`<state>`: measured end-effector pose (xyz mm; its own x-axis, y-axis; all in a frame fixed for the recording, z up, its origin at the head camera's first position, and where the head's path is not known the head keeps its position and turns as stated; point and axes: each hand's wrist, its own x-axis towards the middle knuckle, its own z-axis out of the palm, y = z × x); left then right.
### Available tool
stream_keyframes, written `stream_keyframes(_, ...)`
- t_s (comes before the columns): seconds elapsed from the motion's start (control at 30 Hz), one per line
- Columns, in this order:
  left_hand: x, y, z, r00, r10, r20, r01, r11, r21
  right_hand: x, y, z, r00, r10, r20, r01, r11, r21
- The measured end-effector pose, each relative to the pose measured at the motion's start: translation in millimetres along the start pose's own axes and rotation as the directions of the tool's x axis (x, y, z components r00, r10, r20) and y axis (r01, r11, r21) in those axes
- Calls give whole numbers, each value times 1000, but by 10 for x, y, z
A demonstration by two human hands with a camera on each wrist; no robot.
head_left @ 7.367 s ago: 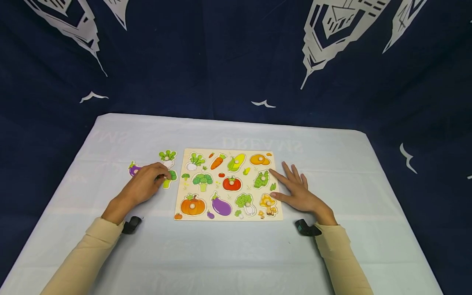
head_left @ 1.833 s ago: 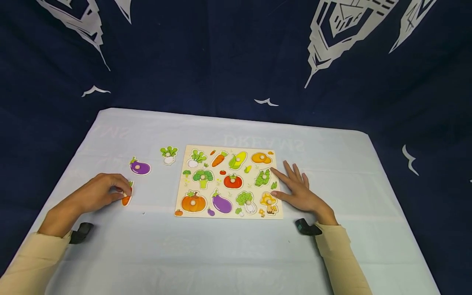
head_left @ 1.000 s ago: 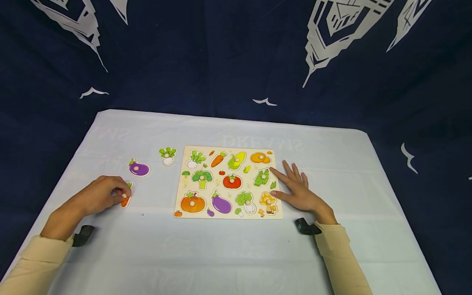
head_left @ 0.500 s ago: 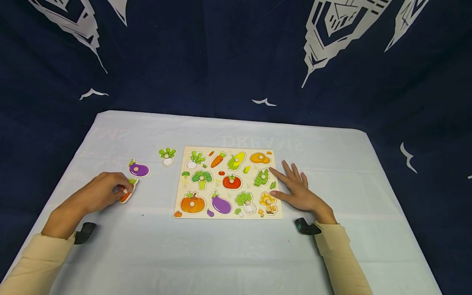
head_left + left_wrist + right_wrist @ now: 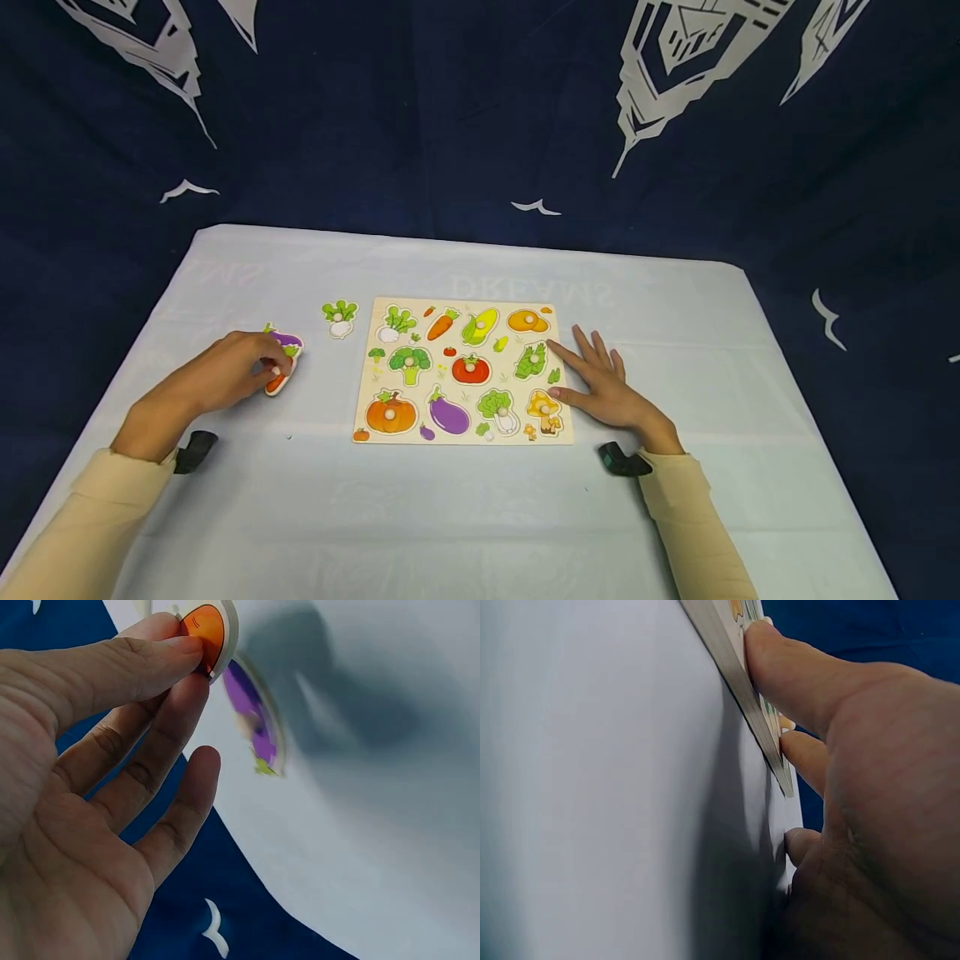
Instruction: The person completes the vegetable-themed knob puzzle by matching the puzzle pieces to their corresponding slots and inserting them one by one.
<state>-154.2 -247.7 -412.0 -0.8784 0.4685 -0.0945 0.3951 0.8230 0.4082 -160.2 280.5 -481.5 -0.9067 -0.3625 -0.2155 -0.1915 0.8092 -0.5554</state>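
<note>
My left hand point(image 5: 225, 375) pinches a carrot puzzle piece point(image 5: 277, 382) between thumb and fingers, above the table at the left. In the left wrist view only the orange end of the carrot piece point(image 5: 210, 637) shows past the thumb. Just behind it lies an eggplant piece point(image 5: 288, 339), partly covered by hand and carrot. A turnip piece point(image 5: 341, 319) with green leaves lies left of the wooden vegetable puzzle board point(image 5: 360, 392). Fingers spread, my right hand point(image 5: 607, 387) rests at the board's right edge, its thumb and index fingertip touching the top face.
The board carries several knobbed pieces, among them a tomato point(image 5: 471, 369) and a pumpkin point(image 5: 392, 413). A white cloth point(image 5: 450, 517) covers the table. Behind it hangs a dark blue cloth point(image 5: 375, 108) with white drawings.
The broccoli piece has left the table and now shows in the board. My left hand has taken up the carrot piece and moved it up and right, toward the eggplant. My right hand stays put.
</note>
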Motion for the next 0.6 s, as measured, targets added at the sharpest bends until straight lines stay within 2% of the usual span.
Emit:
stream_keyframes(0.3,224,204,9,999,-17,30,18,1000,-10,-8,1,0,1000,-9,-13,9,1000,-3)
stream_keyframes(0.6,506,420,99,997,56,61,-56,998,4,-12,3,4,1000,-21,-18,21,1000,2)
